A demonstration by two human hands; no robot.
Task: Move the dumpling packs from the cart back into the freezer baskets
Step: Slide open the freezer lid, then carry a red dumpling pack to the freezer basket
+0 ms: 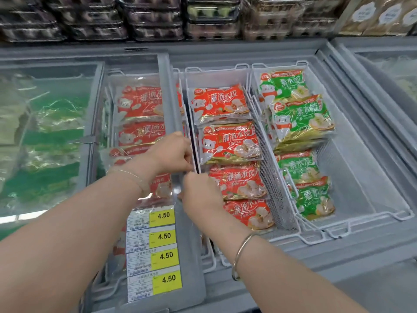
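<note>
Several red dumpling packs lie in a row in the middle white wire basket of the open freezer. Green dumpling packs fill the left side of the right basket. More red packs show under the grey-framed sliding glass lid. My left hand grips the lid's right edge with curled fingers. My right hand is just below it, fingers curled at the same edge, beside the red packs. No pack is in either hand, and the cart is out of view.
Yellow 4.50 price labels are stuck on the lid near its front. Another glass lid covers green bags at the left. Egg cartons are stacked on the shelf behind. A second freezer adjoins at the right.
</note>
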